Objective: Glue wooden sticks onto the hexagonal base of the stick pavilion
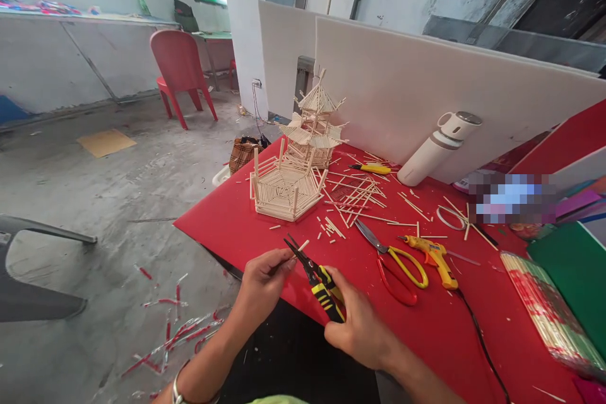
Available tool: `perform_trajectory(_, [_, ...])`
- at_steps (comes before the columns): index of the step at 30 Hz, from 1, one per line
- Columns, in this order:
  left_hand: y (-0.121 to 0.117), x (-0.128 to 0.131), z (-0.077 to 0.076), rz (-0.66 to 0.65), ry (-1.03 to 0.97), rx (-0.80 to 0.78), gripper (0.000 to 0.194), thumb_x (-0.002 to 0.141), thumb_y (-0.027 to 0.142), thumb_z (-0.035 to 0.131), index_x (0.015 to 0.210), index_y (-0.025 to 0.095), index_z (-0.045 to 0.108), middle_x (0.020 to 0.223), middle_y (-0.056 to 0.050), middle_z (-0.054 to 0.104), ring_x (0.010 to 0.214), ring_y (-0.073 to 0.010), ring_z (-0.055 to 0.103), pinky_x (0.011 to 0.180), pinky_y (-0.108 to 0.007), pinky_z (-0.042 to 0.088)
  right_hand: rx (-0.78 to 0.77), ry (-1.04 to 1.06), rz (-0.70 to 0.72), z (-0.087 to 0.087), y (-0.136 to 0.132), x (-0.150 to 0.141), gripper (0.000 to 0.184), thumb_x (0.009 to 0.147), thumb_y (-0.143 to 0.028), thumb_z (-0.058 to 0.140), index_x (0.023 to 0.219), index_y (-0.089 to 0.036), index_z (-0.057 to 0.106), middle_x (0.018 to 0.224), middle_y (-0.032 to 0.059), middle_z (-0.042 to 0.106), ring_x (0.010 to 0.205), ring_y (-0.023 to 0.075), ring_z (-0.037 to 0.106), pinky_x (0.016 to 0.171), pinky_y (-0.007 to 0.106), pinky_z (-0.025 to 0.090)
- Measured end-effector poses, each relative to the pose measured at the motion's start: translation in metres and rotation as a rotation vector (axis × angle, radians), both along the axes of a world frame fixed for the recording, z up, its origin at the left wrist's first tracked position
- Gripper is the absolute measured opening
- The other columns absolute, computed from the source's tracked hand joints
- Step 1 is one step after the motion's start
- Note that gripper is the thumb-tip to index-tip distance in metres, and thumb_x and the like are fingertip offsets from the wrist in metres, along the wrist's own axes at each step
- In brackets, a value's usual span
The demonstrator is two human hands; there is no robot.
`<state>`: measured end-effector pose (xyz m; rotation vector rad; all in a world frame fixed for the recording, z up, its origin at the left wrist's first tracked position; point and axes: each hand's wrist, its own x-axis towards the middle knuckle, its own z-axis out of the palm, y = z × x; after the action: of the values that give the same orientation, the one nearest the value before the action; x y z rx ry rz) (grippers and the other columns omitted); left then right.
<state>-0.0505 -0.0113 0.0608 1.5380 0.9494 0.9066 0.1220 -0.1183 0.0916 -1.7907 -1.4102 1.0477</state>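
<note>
My left hand point(266, 278) is closed, its fingertips pinching a thin wooden stick point(304, 244). In my right hand point(357, 322) are long-nose pliers point(312, 274) with black and yellow handles. The plier jaws look slightly apart beside the stick and my left fingertips; whether they touch the stick I cannot tell. Beyond my hands stands a hexagonal stick platform point(285, 192) with low rails and upright posts. Behind it rises a tiered pagoda model point(318, 120) built of the same sticks. Short cut pieces point(331, 227) lie in front of the platform.
On the red table point(379, 341) lie scissors point(392, 259), a yellow glue gun point(433, 255) with its cord, a yellow cutter point(372, 169), loose sticks point(355, 196) and bagged sticks point(544, 303). A white flask point(435, 148) leans against the white boards point(379, 76).
</note>
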Motion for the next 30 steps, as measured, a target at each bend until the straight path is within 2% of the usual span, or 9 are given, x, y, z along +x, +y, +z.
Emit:
perform_trajectory(6, [0.009, -0.005, 0.005, -0.081, 0.026, -0.057, 0.032, 0.085, 0.037, 0.06, 0.06, 0.017, 0.058, 0.057, 0.002, 0.047, 0.058, -0.0119, 0.041, 0.056, -0.023, 0.035, -0.025, 0.001, 0.036, -0.007, 0.002, 0.005, 0.082, 0.058, -0.013, 0.058, 0.138, -0.023, 0.047, 0.123, 0.007, 0.061, 0.112, 0.0249, 0.057, 0.098, 0.037, 0.045])
perform_trajectory(9, [0.012, -0.007, 0.001, -0.103, -0.018, -0.144, 0.033, 0.084, 0.038, 0.061, 0.061, 0.017, 0.053, 0.059, 0.003, 0.042, 0.058, -0.0107, 0.038, 0.056, -0.022, 0.033, -0.062, 0.001, 0.051, -0.005, 0.004, 0.004, 0.081, 0.057, -0.012, 0.058, 0.137, -0.023, 0.047, 0.119, 0.0061, 0.062, 0.108, 0.0245, 0.058, 0.097, 0.036, 0.045])
perform_trajectory(14, [0.012, -0.008, -0.005, -0.13, -0.06, -0.239, 0.032, 0.084, 0.04, 0.062, 0.064, 0.016, 0.055, 0.062, 0.004, 0.038, 0.059, -0.0101, 0.033, 0.055, -0.022, 0.03, -0.128, -0.016, 0.066, -0.001, 0.009, 0.001, 0.073, 0.057, -0.011, 0.056, 0.129, -0.025, 0.053, 0.098, 0.001, 0.066, 0.087, 0.0199, 0.06, 0.085, 0.032, 0.047])
perform_trajectory(20, [0.019, -0.012, -0.005, -0.055, -0.024, -0.233, 0.027, 0.085, 0.04, 0.061, 0.076, 0.015, 0.064, 0.062, 0.003, 0.045, 0.058, -0.0106, 0.038, 0.055, -0.022, 0.033, -0.163, 0.049, 0.054, 0.002, 0.014, 0.002, 0.074, 0.061, -0.015, 0.057, 0.134, -0.021, 0.05, 0.109, 0.0047, 0.063, 0.097, 0.0216, 0.057, 0.087, 0.031, 0.045])
perform_trajectory(22, [0.023, -0.016, -0.004, -0.019, 0.006, -0.223, 0.025, 0.085, 0.04, 0.06, 0.084, 0.015, 0.068, 0.063, 0.002, 0.048, 0.057, -0.011, 0.04, 0.054, -0.022, 0.034, -0.204, 0.107, 0.063, 0.004, 0.013, 0.002, 0.068, 0.062, -0.014, 0.056, 0.129, -0.021, 0.053, 0.098, 0.0015, 0.062, 0.088, 0.0185, 0.055, 0.081, 0.028, 0.045])
perform_trajectory(25, [0.028, -0.022, -0.003, -0.03, 0.064, -0.194, 0.026, 0.085, 0.039, 0.06, 0.088, 0.015, 0.071, 0.065, 0.001, 0.054, 0.058, -0.0117, 0.043, 0.054, -0.022, 0.035, -0.273, 0.24, 0.081, 0.01, 0.013, 0.0, 0.051, 0.064, -0.013, 0.054, 0.114, -0.021, 0.059, 0.077, -0.0048, 0.05, 0.068, 0.012, 0.043, 0.064, 0.023, 0.039])
perform_trajectory(27, [0.03, -0.025, 0.0, -0.052, 0.088, -0.173, 0.027, 0.085, 0.039, 0.061, 0.087, 0.015, 0.073, 0.068, -0.001, 0.058, 0.06, -0.0121, 0.044, 0.055, -0.022, 0.036, -0.299, 0.339, 0.088, 0.013, 0.013, -0.002, 0.039, 0.064, -0.012, 0.055, 0.102, -0.021, 0.06, 0.071, -0.0063, 0.043, 0.063, 0.01, 0.036, 0.059, 0.022, 0.034])
perform_trajectory(30, [0.029, -0.028, 0.004, -0.065, 0.056, -0.195, 0.028, 0.083, 0.04, 0.063, 0.087, 0.015, 0.075, 0.072, -0.002, 0.062, 0.063, -0.013, 0.047, 0.056, -0.023, 0.037, -0.327, 0.457, 0.073, 0.014, 0.012, -0.006, 0.021, 0.063, -0.014, 0.058, 0.084, -0.019, 0.057, 0.069, -0.0062, 0.042, 0.061, 0.0086, 0.035, 0.056, 0.022, 0.03])
